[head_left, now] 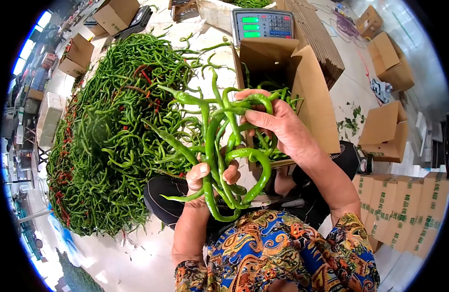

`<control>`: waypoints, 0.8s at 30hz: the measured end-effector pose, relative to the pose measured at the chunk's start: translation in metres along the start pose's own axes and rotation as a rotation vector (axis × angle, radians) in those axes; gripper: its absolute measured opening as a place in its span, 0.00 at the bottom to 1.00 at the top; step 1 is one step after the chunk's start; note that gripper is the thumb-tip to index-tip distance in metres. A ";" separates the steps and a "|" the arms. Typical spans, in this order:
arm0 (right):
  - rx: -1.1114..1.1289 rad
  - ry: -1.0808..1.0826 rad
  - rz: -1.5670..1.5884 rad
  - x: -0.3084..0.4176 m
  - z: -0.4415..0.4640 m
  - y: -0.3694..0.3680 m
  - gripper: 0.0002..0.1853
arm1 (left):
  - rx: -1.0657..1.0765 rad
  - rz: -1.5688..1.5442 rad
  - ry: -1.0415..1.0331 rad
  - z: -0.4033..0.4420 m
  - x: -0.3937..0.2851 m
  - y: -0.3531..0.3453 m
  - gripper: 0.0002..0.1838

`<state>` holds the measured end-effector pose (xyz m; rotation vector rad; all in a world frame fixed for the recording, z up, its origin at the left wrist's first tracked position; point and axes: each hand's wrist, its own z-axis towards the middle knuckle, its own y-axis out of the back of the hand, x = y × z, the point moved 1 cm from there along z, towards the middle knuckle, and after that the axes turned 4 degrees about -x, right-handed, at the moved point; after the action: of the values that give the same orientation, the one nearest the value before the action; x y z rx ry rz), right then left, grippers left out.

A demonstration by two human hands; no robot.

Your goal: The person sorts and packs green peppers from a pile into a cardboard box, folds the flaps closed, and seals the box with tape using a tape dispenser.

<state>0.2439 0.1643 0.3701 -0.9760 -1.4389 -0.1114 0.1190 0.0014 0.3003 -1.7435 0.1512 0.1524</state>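
Several long, curled green chili peppers (210, 141) are bunched between my two hands, above my lap. My left hand (205, 177) is closed round the lower part of the bunch, its thumb lying over the stalks. Higher up and to the right, my right hand (278, 119) pinches the upper peppers between thumb and fingers. Just behind it stands an open cardboard box (314, 102) with green peppers inside, partly hidden by my hand. To the left spreads a large heap of green peppers (112, 146) with some red ones mixed in.
A digital scale (263, 24) with lit green displays sits behind the box, beside stacked flat cardboard (317, 39). Open cartons (385, 131) stand at the right, above a row of printed boxes (399, 211). Loose leaves (351, 119) lie on the floor.
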 end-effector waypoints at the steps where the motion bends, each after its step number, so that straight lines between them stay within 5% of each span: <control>1: -0.014 0.021 -0.001 -0.002 0.001 0.003 0.18 | -0.002 0.012 -0.026 0.001 0.002 0.001 0.39; 6: -0.130 0.070 0.062 -0.007 0.001 0.025 0.15 | -0.079 0.163 -0.067 0.013 0.004 0.003 0.46; 14: -0.263 0.181 0.129 -0.002 -0.008 0.048 0.15 | 0.042 0.211 -0.020 0.024 0.012 0.002 0.39; 22: -0.250 0.198 0.190 0.003 -0.012 0.059 0.17 | -0.119 0.262 -0.009 0.023 0.013 0.000 0.35; 24: -0.269 0.206 0.168 0.007 -0.016 0.058 0.17 | -0.198 0.221 -0.028 0.023 0.014 0.007 0.26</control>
<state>0.2930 0.1942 0.3497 -1.2640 -1.1669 -0.2791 0.1309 0.0230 0.2871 -1.9184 0.3173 0.3634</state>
